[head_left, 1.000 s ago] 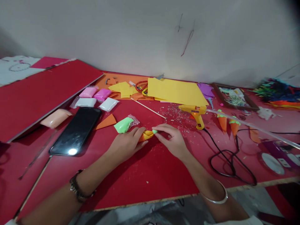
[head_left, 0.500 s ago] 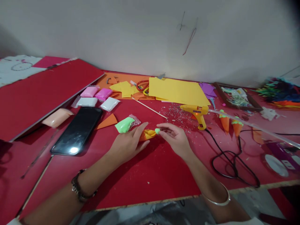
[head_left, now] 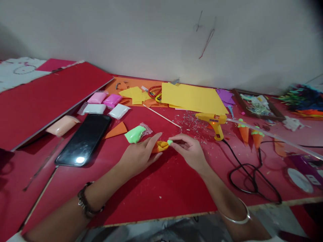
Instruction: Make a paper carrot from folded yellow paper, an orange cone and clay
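Note:
My left hand [head_left: 141, 153] curls around an orange paper cone [head_left: 161, 146] with yellow inside its open end; the cone lies on its side, its tip hidden by the hand. Between thumb and fingertips, my right hand [head_left: 189, 148] pinches a small light green clay ball [head_left: 170, 142] at the cone's open end. Whether the ball touches the rim I cannot tell. Just beyond my left hand lies a bag of green clay [head_left: 135, 133]. Two orange cones [head_left: 243, 131] with green clay around their tops lie to the right.
A yellow glue gun [head_left: 214, 122] with a lit orange light and looped black cord [head_left: 241, 164] lies right of my hands. A phone [head_left: 83, 139], clay packets [head_left: 94, 109] and an orange paper piece [head_left: 116, 130] are left. Yellow sheets [head_left: 193, 97] and scissors [head_left: 154, 91] lie behind.
Both hands keep almost the same pose, with the green ball still at the cone's open end. The view has shifted slightly.

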Action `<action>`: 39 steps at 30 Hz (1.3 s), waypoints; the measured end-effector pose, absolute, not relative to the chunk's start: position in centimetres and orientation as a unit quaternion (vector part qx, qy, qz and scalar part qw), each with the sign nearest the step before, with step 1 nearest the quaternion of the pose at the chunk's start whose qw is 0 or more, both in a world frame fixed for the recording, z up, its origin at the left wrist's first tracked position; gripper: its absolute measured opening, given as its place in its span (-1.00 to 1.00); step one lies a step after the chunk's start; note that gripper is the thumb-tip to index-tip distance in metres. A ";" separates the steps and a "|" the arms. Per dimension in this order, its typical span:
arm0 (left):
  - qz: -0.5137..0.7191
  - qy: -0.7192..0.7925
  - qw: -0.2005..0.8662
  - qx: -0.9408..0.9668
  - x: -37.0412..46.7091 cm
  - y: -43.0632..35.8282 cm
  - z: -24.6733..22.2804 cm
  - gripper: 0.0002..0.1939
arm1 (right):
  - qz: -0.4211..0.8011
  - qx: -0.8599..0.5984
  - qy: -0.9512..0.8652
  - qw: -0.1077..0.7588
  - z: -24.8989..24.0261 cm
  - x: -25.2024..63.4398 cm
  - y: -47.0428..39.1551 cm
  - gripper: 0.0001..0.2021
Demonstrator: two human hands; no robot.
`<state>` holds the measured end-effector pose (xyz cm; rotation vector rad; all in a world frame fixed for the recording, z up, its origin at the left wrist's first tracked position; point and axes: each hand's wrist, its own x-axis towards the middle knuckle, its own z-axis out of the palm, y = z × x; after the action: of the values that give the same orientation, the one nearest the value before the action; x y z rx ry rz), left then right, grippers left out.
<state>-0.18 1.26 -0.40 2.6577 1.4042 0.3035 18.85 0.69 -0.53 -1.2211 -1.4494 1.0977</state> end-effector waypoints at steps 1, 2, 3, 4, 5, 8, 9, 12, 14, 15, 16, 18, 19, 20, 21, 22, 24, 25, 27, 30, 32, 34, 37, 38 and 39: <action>0.103 0.463 0.063 0.878 -0.2 1.2 -0.4 -0.46 | 0.444 -0.496 -0.588 0.458 -0.5 18.8 0.7 -0.86; 0.106 0.461 0.067 0.878 -0.2 1.2 -0.4 -0.47 | 0.444 -0.497 -0.588 0.458 -0.5 18.8 0.7 -0.86; 0.110 0.461 0.071 0.878 -0.2 1.2 -0.4 -0.47 | 0.446 -0.496 -0.588 0.458 -0.5 18.9 0.7 -0.87; 0.114 0.464 0.077 0.875 -0.2 1.2 -0.4 -0.47 | 0.452 -0.493 -0.586 0.457 -0.4 18.9 0.6 -0.87; 0.116 0.470 0.090 0.871 -0.2 1.2 -0.4 -0.47 | 0.460 -0.489 -0.583 0.458 -0.3 18.9 0.6 -0.85; 0.142 0.481 0.184 0.845 -0.3 1.3 -0.1 -0.44 | 0.487 -0.469 -0.571 0.465 0.1 19.1 0.5 -0.76; 0.160 0.477 0.228 0.833 -0.3 1.3 0.0 -0.44 | 0.491 -0.465 -0.571 0.466 0.2 19.2 0.5 -0.72; 0.215 0.446 0.333 0.802 -0.4 1.4 0.3 -0.46 | 0.486 -0.456 -0.586 0.461 0.3 19.2 0.4 -0.70; 0.229 0.432 0.362 0.794 -0.4 1.4 0.4 -0.49 | 0.477 -0.453 -0.599 0.457 0.3 19.1 0.5 -0.74; 0.229 0.427 0.368 0.794 -0.4 1.4 0.5 -0.50 | 0.469 -0.453 -0.605 0.458 0.3 19.0 0.5 -0.77; 0.229 0.424 0.371 0.794 -0.3 1.4 0.5 -0.50 | 0.462 -0.453 -0.609 0.458 0.3 19.0 0.5 -0.79; 0.228 0.422 0.374 0.794 -0.3 1.3 0.5 -0.51 | 0.450 -0.458 -0.614 0.459 0.4 18.9 0.5 -0.81; 0.227 0.422 0.374 0.794 -0.3 1.3 0.5 -0.50 | 0.446 -0.459 -0.616 0.459 0.4 18.9 0.6 -0.82; 0.225 0.422 0.375 0.794 -0.3 1.3 0.5 -0.50 | 0.445 -0.460 -0.616 0.460 0.4 18.9 0.6 -0.82; 0.224 0.422 0.375 0.794 -0.3 1.3 0.4 -0.50 | 0.444 -0.460 -0.616 0.460 0.4 18.9 0.5 -0.82; 0.223 0.422 0.376 0.794 -0.3 1.3 0.4 -0.50 | 0.445 -0.460 -0.614 0.461 0.4 18.9 0.5 -0.83; 0.220 0.423 0.378 0.794 -0.3 1.3 0.4 -0.50 | 0.448 -0.458 -0.612 0.464 0.4 18.9 0.5 -0.83; 0.219 0.423 0.378 0.793 -0.4 1.3 0.3 -0.51 | 0.449 -0.457 -0.612 0.464 0.4 18.9 0.5 -0.83; 0.219 0.425 0.379 0.792 -0.4 1.3 0.3 -0.51 | 0.452 -0.455 -0.611 0.465 0.3 18.8 0.5 -0.84; 0.218 0.428 0.381 0.790 -0.5 1.3 0.2 -0.51 | 0.456 -0.452 -0.610 0.465 0.2 18.8 0.5 -0.85; 0.217 0.429 0.382 0.789 -0.4 1.2 0.2 -0.51 | 0.457 -0.450 -0.609 0.467 0.2 18.8 0.5 -0.86; 0.217 0.428 0.383 0.789 -0.4 1.2 0.3 -0.51 | 0.458 -0.449 -0.609 0.466 0.2 18.9 0.5 -0.86; 0.224 0.422 0.381 0.792 -0.4 1.3 0.3 -0.52 | 0.465 -0.444 -0.606 0.469 0.2 18.8 0.4 -0.82; 0.230 0.421 0.378 0.792 -0.3 1.3 0.3 -0.52 | 0.471 -0.440 -0.602 0.471 0.2 18.8 0.4 -0.77; 0.235 0.422 0.375 0.791 -0.3 1.3 0.3 -0.51 | 0.481 -0.436 -0.595 0.474 0.2 18.7 0.3 -0.70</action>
<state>-0.33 1.28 0.31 2.0248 1.0810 0.6019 18.70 0.35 0.15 -1.0663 -1.4555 1.1779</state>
